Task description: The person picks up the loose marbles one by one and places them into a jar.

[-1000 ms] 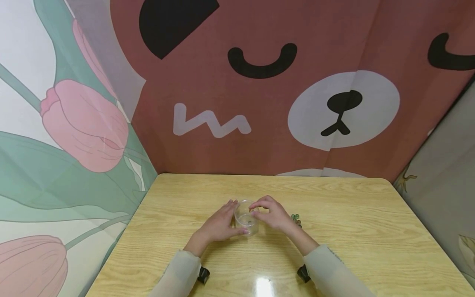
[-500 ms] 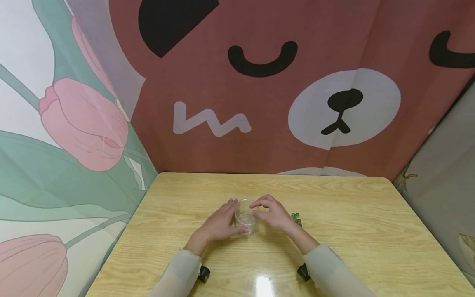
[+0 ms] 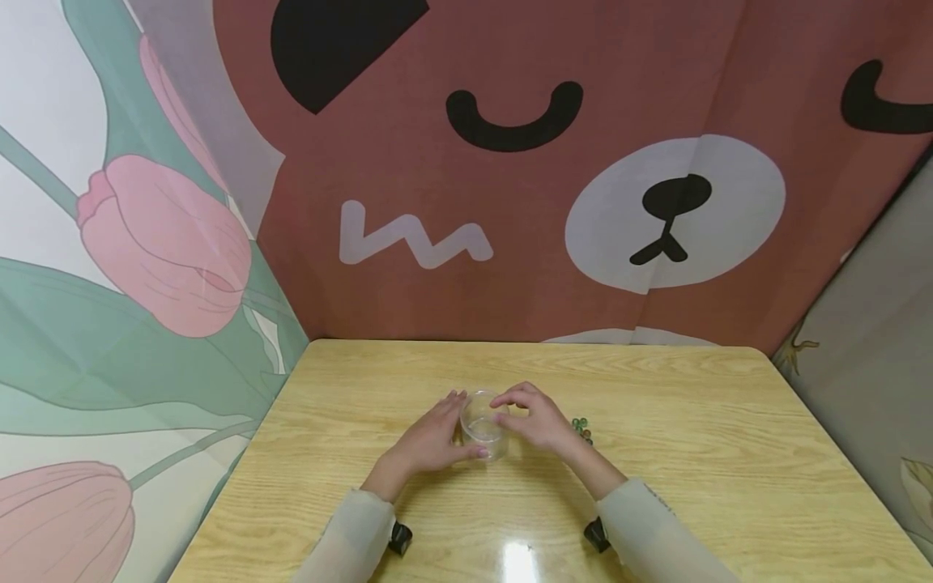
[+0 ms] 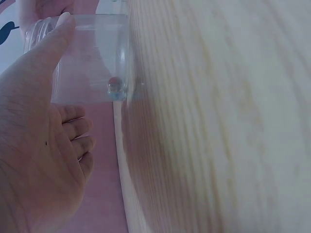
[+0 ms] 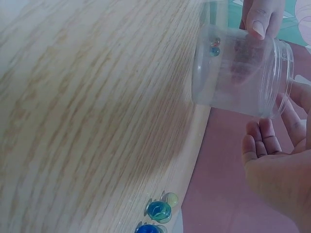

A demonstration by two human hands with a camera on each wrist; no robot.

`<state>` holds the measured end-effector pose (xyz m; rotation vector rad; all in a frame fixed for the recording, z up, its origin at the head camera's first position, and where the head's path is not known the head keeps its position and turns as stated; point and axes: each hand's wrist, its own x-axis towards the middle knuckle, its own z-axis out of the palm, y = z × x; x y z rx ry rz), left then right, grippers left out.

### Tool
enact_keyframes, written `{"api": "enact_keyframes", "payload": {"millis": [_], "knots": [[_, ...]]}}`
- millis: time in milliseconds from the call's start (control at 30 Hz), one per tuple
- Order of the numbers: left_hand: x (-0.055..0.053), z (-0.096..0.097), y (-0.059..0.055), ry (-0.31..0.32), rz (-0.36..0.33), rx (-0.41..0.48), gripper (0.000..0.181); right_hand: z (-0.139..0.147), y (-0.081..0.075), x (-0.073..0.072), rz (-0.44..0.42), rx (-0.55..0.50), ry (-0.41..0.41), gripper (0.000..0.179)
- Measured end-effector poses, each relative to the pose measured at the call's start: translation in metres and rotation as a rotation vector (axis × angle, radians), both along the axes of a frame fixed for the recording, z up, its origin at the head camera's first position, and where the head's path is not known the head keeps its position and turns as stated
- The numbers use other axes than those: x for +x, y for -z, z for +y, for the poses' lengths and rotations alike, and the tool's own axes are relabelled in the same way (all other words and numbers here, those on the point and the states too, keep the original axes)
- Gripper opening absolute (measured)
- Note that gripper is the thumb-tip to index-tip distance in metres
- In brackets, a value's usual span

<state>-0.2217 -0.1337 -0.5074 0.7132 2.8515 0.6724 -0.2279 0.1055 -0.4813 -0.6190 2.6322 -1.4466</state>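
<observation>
Jar stands gripped by the left hand, likely against tipping, while the right hand, fingers parted, hangs at its mouth.

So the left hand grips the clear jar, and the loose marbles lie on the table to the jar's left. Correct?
Not quite: the loose marbles lie to the jar's right, as the head view shows. The rest stands.
</observation>
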Motion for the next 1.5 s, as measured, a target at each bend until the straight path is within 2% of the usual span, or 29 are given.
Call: {"api": "enact_keyframes", "payload": {"millis": [367,600,1100,1300,1500], "knots": [[0.000,0.000,0.000,-0.005,0.001,-0.001,0.106,0.009,-0.002,0.000,0.019,-0.018,0.044,0.024],[0.002,-0.001,-0.001,-0.018,-0.012,-0.002,0.106,0.023,-0.003,-0.001,0.002,-0.028,0.070,0.027],[0.002,0.003,-0.003,-0.010,-0.017,0.012,0.105,0.062,-0.004,-0.002,0.005,-0.030,0.090,0.033],[0.002,0.002,-0.003,-0.001,-0.019,0.011,0.106,0.080,-0.001,-0.003,0.000,-0.016,0.132,0.032],[0.001,0.001,-0.002,-0.004,-0.012,0.000,0.106,0.100,0.003,-0.003,-0.018,0.024,0.157,0.039]]}}
